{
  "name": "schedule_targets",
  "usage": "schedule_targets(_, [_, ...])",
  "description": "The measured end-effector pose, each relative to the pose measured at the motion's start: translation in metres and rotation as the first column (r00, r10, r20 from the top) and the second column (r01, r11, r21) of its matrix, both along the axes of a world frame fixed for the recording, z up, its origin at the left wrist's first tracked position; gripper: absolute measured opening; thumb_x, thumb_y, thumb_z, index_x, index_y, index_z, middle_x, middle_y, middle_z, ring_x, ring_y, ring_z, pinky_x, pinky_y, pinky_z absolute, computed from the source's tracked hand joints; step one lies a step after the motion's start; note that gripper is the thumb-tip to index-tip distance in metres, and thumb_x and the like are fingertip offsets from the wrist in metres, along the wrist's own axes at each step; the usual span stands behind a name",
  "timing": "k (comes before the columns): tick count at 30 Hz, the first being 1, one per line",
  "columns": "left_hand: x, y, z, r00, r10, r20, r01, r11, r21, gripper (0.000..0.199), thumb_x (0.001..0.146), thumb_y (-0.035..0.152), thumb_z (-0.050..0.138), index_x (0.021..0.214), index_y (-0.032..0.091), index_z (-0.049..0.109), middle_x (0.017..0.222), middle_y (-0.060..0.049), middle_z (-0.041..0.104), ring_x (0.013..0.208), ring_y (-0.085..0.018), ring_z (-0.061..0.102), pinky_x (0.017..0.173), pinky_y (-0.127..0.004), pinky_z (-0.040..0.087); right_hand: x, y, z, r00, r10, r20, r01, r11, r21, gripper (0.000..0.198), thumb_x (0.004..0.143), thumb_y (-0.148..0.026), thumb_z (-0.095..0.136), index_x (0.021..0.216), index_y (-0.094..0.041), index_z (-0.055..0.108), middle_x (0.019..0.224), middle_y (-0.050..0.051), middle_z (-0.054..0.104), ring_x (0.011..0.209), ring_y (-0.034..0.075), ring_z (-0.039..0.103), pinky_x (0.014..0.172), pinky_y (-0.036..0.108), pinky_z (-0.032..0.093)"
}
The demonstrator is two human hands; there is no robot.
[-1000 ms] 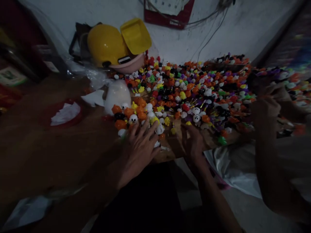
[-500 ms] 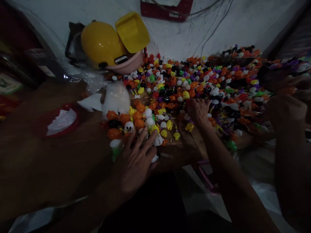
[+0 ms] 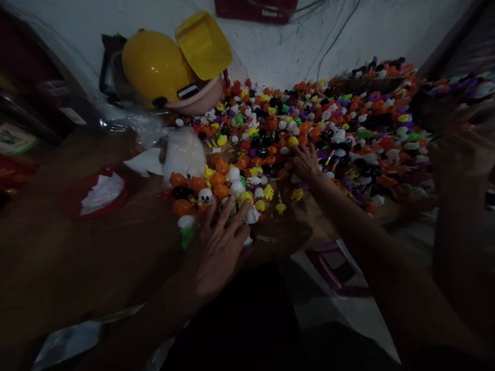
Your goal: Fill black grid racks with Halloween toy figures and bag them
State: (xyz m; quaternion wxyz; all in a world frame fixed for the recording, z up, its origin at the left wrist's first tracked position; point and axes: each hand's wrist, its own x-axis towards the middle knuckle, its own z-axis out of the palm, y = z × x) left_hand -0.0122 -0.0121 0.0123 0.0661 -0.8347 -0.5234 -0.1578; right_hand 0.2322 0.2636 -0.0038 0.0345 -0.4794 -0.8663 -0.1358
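Note:
My left hand [image 3: 216, 247] lies palm down with its fingers spread over the near edge of a small group of plastic figures. Around its fingertips are a white skull-faced figure [image 3: 204, 196], orange figures [image 3: 183, 207] and a yellow figure [image 3: 245, 198]. A white and green piece [image 3: 186, 222] sits just left of it. Farther right, my right hand [image 3: 305, 164] reaches into the edge of a big heap of mixed small figures [image 3: 270, 123]. Its fingers are bent and apart, with the tips partly hidden among the toys. Near its wrist lies a yellow figure [image 3: 297, 194].
A red dish [image 3: 122, 198] of white paper slips stands at left, near a clear plastic bag [image 3: 183, 154]. Behind are a yellow helmet [image 3: 154, 67], a pink basin [image 3: 201, 100] and a yellow scoop [image 3: 203, 44]. Another person's hands [image 3: 464, 144] work at far right. A pink stool [image 3: 338, 270] stands below.
My right hand has shifted slightly left and away from me at the heap's edge. My left hand stays over the small group. The view has tilted a little.

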Motion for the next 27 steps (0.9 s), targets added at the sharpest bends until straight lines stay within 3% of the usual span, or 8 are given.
schedule_targets(5, [-0.002,-0.001,0.007,0.999,-0.024,-0.020,0.024,0.999,-0.033,0.021,0.101,0.034,0.061,0.109,0.019,0.075,0.168,-0.009,0.041,0.158,-0.041,0.035,0.128,-0.069,0.035,0.006,-0.031,0.019,0.985,0.025,-0.170,-0.014,0.998,0.067,0.034,0.098,-0.022,0.049,0.111,-0.023,0.081,0.143,0.013,0.060,0.130,0.037,0.044,0.111,0.058,0.029])
schedule_targets(9, [-0.002,-0.001,0.009,0.998,-0.021,-0.052,0.019,0.999,-0.036,0.024,0.102,0.034,0.060,0.112,0.017,0.074,0.169,-0.012,0.039,0.160,-0.042,0.030,0.129,-0.071,0.030,0.016,-0.089,0.008,0.931,0.048,-0.363,-0.052,0.999,-0.001,0.032,0.100,-0.027,0.051,0.111,-0.021,0.079,0.130,0.015,0.069,0.116,0.033,0.055,0.101,0.049,0.039])
schedule_targets(11, [-0.002,0.000,0.008,0.998,-0.021,-0.062,0.017,0.998,-0.055,0.025,0.102,0.035,0.060,0.112,0.017,0.074,0.170,-0.012,0.038,0.161,-0.043,0.028,0.129,-0.072,0.027,0.017,-0.120,-0.010,0.843,0.032,-0.537,-0.071,0.996,-0.052,0.030,0.100,-0.030,0.051,0.108,-0.020,0.078,0.117,0.014,0.073,0.102,0.028,0.061,0.093,0.043,0.045])
schedule_targets(15, [-0.006,0.002,0.006,0.999,-0.020,-0.024,0.018,0.997,-0.079,0.029,0.103,0.039,0.058,0.118,0.018,0.072,0.170,-0.011,0.039,0.160,-0.042,0.029,0.129,-0.071,0.025,0.005,-0.177,-0.055,0.522,-0.119,-0.845,-0.115,0.971,-0.208,0.029,0.095,-0.045,0.059,0.098,-0.020,0.074,0.093,0.007,0.076,0.082,0.022,0.065,0.078,0.035,0.052])
schedule_targets(18, [-0.009,0.001,0.009,0.999,-0.044,0.009,0.044,0.997,-0.063,0.032,0.103,0.041,0.058,0.124,0.021,0.070,0.168,-0.010,0.043,0.160,-0.040,0.031,0.130,-0.068,0.027,-0.010,-0.206,-0.076,0.288,-0.279,-0.916,-0.217,0.912,-0.347,0.034,0.087,-0.054,0.066,0.089,-0.020,0.071,0.083,0.003,0.074,0.077,0.019,0.064,0.072,0.032,0.053])
schedule_targets(20, [-0.008,0.000,0.017,0.998,-0.062,0.005,0.062,0.997,-0.051,0.033,0.102,0.044,0.059,0.122,0.021,0.071,0.167,-0.011,0.045,0.160,-0.041,0.032,0.128,-0.068,0.029,-0.016,-0.215,-0.081,0.185,-0.350,-0.918,-0.255,0.885,-0.389,0.037,0.082,-0.057,0.070,0.085,-0.020,0.070,0.079,0.001,0.072,0.075,0.018,0.064,0.071,0.032,0.054])
schedule_targets(24, [0.002,-0.005,0.038,0.998,-0.054,-0.044,0.054,0.999,-0.008,0.032,0.107,0.041,0.049,0.112,0.020,0.073,0.164,-0.012,0.049,0.157,-0.039,0.038,0.127,-0.067,0.033,-0.017,-0.217,-0.082,0.136,-0.359,-0.923,-0.292,0.876,-0.384,0.033,0.081,-0.053,0.072,0.085,-0.020,0.073,0.083,0.001,0.073,0.081,0.019,0.067,0.078,0.033,0.055])
schedule_targets(27, [0.005,-0.011,0.042,0.999,-0.042,-0.032,0.041,0.998,-0.038,0.027,0.106,0.029,0.049,0.110,0.021,0.075,0.159,-0.010,0.056,0.153,-0.034,0.046,0.127,-0.062,0.037,-0.014,-0.221,-0.088,0.114,-0.332,-0.936,-0.296,0.888,-0.351,0.026,0.084,-0.047,0.072,0.085,-0.021,0.074,0.084,0.000,0.072,0.082,0.018,0.066,0.077,0.032,0.054])
